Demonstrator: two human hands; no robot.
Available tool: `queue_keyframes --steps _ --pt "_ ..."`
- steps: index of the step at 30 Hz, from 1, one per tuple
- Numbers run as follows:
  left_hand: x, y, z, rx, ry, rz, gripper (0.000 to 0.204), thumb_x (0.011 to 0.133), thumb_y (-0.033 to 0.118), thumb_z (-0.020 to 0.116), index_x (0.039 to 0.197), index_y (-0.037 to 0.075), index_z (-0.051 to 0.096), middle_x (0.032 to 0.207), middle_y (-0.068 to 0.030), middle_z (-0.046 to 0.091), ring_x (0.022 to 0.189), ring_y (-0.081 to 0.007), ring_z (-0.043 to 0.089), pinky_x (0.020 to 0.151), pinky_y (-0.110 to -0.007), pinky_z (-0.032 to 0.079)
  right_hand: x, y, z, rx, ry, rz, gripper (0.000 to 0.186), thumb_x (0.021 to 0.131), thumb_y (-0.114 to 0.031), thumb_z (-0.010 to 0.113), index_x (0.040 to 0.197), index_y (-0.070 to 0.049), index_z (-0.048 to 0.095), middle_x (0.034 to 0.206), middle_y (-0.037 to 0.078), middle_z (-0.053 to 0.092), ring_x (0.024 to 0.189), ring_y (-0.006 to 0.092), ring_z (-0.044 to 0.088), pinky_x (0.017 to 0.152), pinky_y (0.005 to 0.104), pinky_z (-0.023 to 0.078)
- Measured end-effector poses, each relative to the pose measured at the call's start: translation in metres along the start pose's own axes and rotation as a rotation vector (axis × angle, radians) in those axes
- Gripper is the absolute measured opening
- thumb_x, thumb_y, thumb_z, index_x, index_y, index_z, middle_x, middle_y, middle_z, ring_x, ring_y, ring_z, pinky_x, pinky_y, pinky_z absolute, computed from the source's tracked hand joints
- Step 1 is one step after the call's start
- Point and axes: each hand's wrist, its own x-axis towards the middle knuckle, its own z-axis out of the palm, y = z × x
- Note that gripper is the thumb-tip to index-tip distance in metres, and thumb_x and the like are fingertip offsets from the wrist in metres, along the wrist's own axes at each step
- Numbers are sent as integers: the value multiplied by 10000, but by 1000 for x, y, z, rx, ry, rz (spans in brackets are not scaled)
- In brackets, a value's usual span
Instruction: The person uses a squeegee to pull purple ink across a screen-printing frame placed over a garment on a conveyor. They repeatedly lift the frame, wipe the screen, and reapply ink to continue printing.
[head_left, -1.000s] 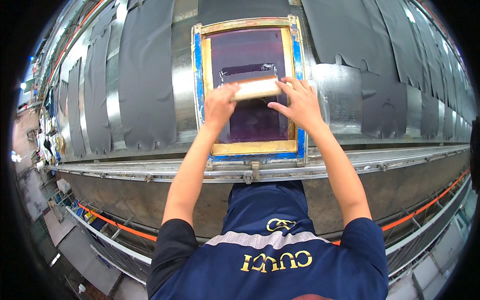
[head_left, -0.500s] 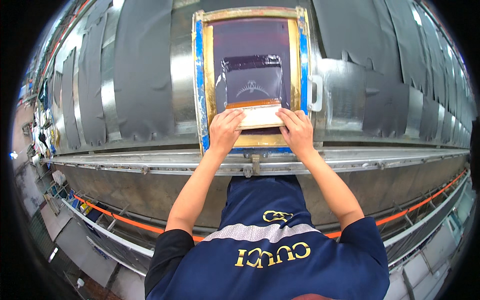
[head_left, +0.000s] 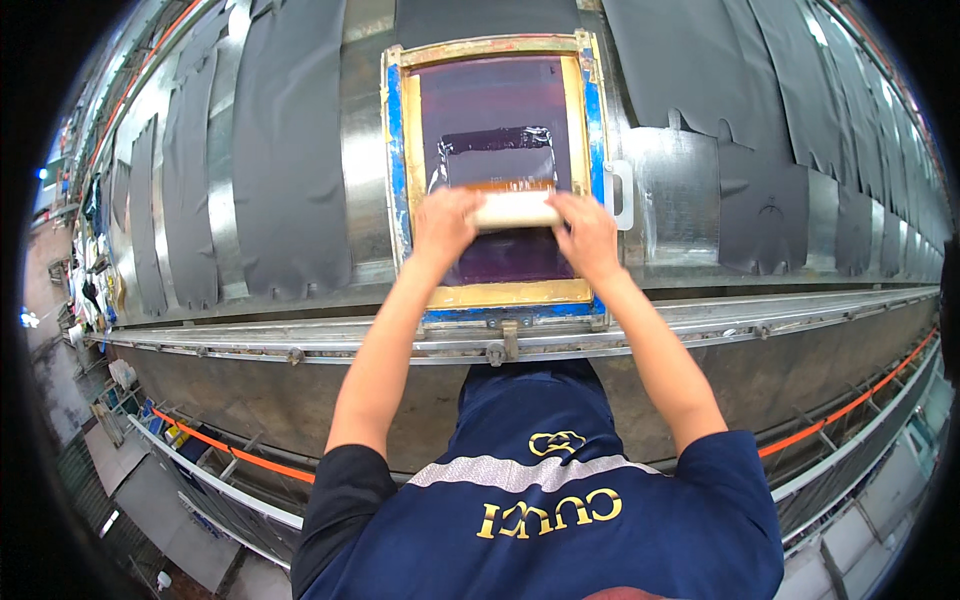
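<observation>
Both hands grip a pale wooden squeegee (head_left: 515, 208) with an orange blade, my left hand (head_left: 442, 228) at its left end and my right hand (head_left: 588, 235) at its right. The squeegee lies across the middle of a purple mesh screen (head_left: 490, 88), set in a frame (head_left: 397, 130) with blue and tan edges. A band of glossy dark ink (head_left: 495, 137) shows just beyond the blade. Both hands are slightly blurred.
Grey material pieces (head_left: 285, 150) line the metal table (head_left: 370, 150) on both sides. A white handle (head_left: 622, 195) sticks out at the screen's right. A metal rail (head_left: 400, 340) runs along the near edge, and an orange bar (head_left: 235, 450) lies lower down.
The squeegee came toward me between one second and half a second ago, then moved back up the screen. My right hand's fingers, spread earlier, now wrap round it.
</observation>
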Motion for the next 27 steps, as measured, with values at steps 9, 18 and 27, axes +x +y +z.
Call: queue_keyframes --steps 9,18,27 --pt "-77 31 -4 -34 10 16 423 659 -37 710 1058 100 740 1139 -46 731 1080 -279 649 935 -397 522 -26 49 -28 597 97 387 469 785 -278 866 1182 -75 718 1157 116 685 960 263 635 859 369 514" --pt "-111 48 -1 -22 61 32 480 676 -41 710 1142 76 704 1230 -78 690 1176 -294 623 1009 -414 500 51 124 9 571 249 584 209 975 -215 648 1132 -103 730 744 44 657 661 120 572 614 319 467" --pt "-159 -44 -76 -53 106 2 509 657 -25 735 1150 97 693 1242 -53 675 1200 -280 607 1011 -418 487 84 -18 67 538 403 463 179 984 -220 658 1078 -86 730 663 -24 574 606 54 477 559 280 392"
